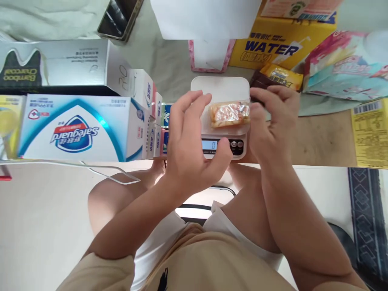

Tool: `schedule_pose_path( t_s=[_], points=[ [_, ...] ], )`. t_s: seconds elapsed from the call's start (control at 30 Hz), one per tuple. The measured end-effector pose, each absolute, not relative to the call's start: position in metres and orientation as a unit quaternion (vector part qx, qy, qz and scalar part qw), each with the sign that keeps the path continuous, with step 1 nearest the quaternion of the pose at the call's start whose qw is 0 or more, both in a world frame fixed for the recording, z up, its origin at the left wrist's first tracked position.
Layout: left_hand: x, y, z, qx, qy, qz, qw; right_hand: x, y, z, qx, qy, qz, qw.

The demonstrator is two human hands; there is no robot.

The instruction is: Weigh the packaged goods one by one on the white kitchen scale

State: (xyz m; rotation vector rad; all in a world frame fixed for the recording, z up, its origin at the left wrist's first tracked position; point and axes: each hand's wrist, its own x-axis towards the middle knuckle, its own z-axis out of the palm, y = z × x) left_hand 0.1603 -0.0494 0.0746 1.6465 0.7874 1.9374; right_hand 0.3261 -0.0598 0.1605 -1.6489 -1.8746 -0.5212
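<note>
Clear plastic was wrapped around a small orange-ish snack pack point(230, 114), and it sat on the white platform of a kitchen scale point(220, 87) on the table point(324, 139). Its long axis ran left to right across the platform, nearer the front edge.

Right hand point(271, 129) was the closer one: its fingers were curled at the pack's right end, thumb and fingertips touching or nearly pinching the wrapper edge. Honestly couldn't tell if there was a real grip, since the hand covered that end. Left hand point(194, 149) hung just left of the pack with fingers point(189, 103) spread and loosely bent, not holding anything, thumb down in front of the scale's display point(209, 144), which seemed to read zero.

So the pack lay between both hands, right hand on it, left just beside.

Around it: a Safeguard box point(75, 129) off to the left, a yellow WATER carton point(273, 48) behind, and a yellow-and-brown snack bag point(277, 76) just past the scale.
</note>
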Motion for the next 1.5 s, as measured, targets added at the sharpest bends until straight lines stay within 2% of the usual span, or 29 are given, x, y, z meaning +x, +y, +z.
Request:
schedule_pose_path(
  t_s=[0.27, 0.47, 0.57, 0.8, 0.87, 0.97, 1.1, 1.2, 1.27, 1.4, 1.5],
  points=[
    [0.132, -0.048, 0.076, 0.584, 0.23, 0.727, 0.28, 0.338, -0.06, 0.165, -0.559, -0.729, -0.216, 0.332],
    [0.136, -0.05, 0.075, 0.569, 0.144, 0.766, 0.262, 0.337, -0.058, 0.165, -0.573, -0.719, -0.223, 0.326],
    [0.14, -0.049, 0.075, 0.548, 0.146, 0.77, 0.292, 0.338, -0.059, 0.164, -0.571, -0.719, -0.226, 0.326],
    [0.139, -0.05, 0.073, 0.568, 0.114, 0.762, 0.29, 0.343, -0.063, 0.166, -0.56, -0.735, -0.232, 0.303],
    [0.136, -0.051, 0.073, 0.584, 0.113, 0.746, 0.3, 0.338, -0.065, 0.17, -0.552, -0.759, -0.204, 0.28],
    [0.132, -0.052, 0.073, 0.623, 0.097, 0.71, 0.314, 0.325, -0.066, 0.179, -0.53, -0.811, -0.164, 0.187],
    [0.124, -0.061, 0.075, 0.639, 0.064, 0.694, 0.326, 0.315, -0.062, 0.188, -0.53, -0.828, -0.175, 0.045],
    [0.111, -0.071, 0.078, 0.647, 0.066, 0.686, 0.327, 0.314, -0.058, 0.189, -0.545, -0.818, -0.184, 0.004],
    [0.102, -0.076, 0.08, 0.652, 0.065, 0.68, 0.328, 0.311, -0.055, 0.188, -0.549, -0.814, -0.19, 0.018],
    [0.095, -0.082, 0.084, 0.645, 0.047, 0.689, 0.326, 0.285, -0.037, 0.184, -0.578, -0.782, -0.205, 0.109],
    [0.097, -0.084, 0.086, 0.619, 0.046, 0.713, 0.328, 0.253, -0.011, 0.182, -0.618, -0.756, -0.188, 0.104]
  ],
)
